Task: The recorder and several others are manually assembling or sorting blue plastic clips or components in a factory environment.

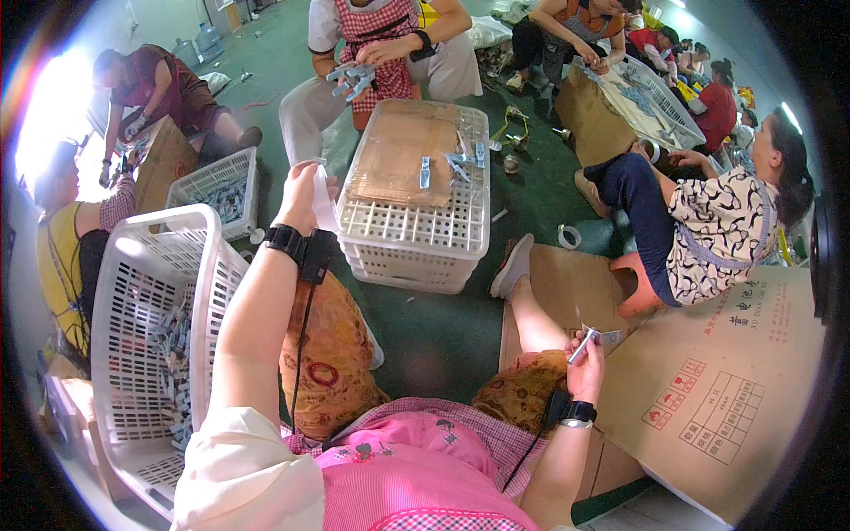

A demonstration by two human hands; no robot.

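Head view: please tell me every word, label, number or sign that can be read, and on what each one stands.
Wording is not copied here.
Big carton, right, dark heading: large characters and Latin letters.
Same carton, small red lines: too small to read.
Same carton, red symbols: boxed handling signs.
Same carton, dark table: characters and numbers.
Left carton, red mark: too blurred to read.

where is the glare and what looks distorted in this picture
In the head view, white glare washes out the upper left; also in the head view, the large white perforated plastic basket curves near the rim, and a black fisheye border cuts the corners.
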